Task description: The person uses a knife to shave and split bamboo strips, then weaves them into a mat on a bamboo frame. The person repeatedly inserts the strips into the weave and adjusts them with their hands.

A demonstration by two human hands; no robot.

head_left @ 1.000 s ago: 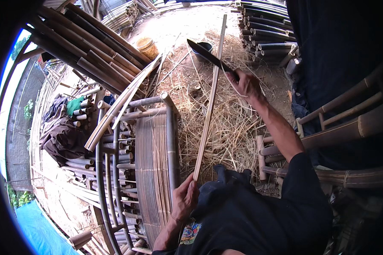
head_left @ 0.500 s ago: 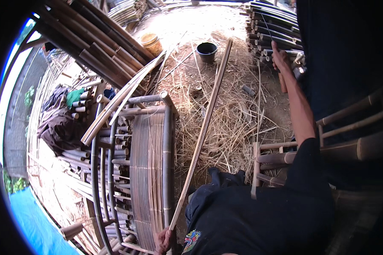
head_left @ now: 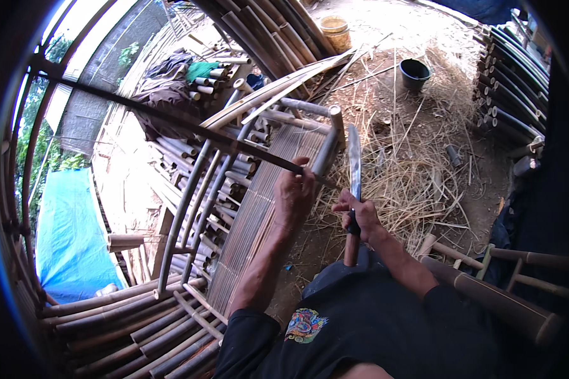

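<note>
A long dark bamboo strip [head_left: 189, 125] runs from the upper left to the space in front of my chest. My left hand [head_left: 293, 197] is closed round it near its close end. Just to the right, my right hand [head_left: 364, 218] grips a long-bladed knife [head_left: 354, 155], blade pointing up and away, with the wooden handle below the fist. The fingertips of my right hand are at the strip's end; whether they pinch it I cannot tell. Beneath the strip stands a bamboo bench [head_left: 259, 208] with a slatted seat.
Loose shavings [head_left: 398, 183] cover the ground ahead, with a black bucket [head_left: 415, 74] beyond. Bamboo poles are stacked at the right [head_left: 509, 88] and far left. Pale split lengths [head_left: 278, 95] rest across the bench. Bamboo furniture [head_left: 487, 290] stands at my right.
The strip has swung from straight ahead to the left. My right hand has come back from far right with the knife, beside my left hand, which has risen. The view has turned left.
</note>
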